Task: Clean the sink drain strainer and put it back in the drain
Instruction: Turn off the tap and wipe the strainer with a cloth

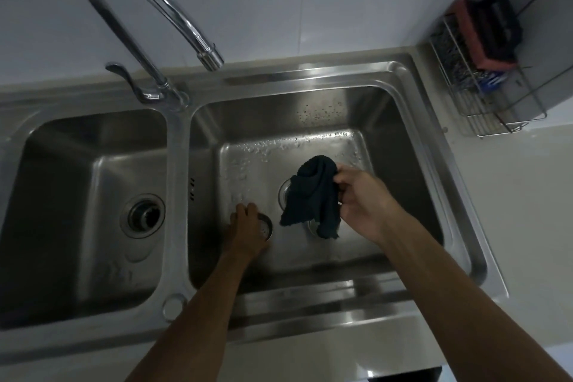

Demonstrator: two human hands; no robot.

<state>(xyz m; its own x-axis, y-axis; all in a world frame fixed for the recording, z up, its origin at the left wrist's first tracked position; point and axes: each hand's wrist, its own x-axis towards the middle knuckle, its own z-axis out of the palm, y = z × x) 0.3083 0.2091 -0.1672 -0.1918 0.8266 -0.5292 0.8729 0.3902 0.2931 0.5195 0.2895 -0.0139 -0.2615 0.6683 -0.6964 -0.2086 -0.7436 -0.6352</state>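
My left hand (pixel 246 228) rests on the round metal drain strainer (pixel 267 228), which lies on the wet floor of the right sink basin (pixel 403 164), left of the drain. Its fingers curl over the strainer's rim. My right hand (pixel 361 195) grips a dark cloth (pixel 313 198) that hangs over the open drain hole (pixel 283 192), hiding most of it.
A curved chrome faucet (pixel 173 12) arches over the divider, with its lever (pixel 130 77) at the left. The left basin (pixel 77 164) holds its own drain (pixel 143 215). A wire rack (pixel 490 87) with sponges stands on the counter at the back right.
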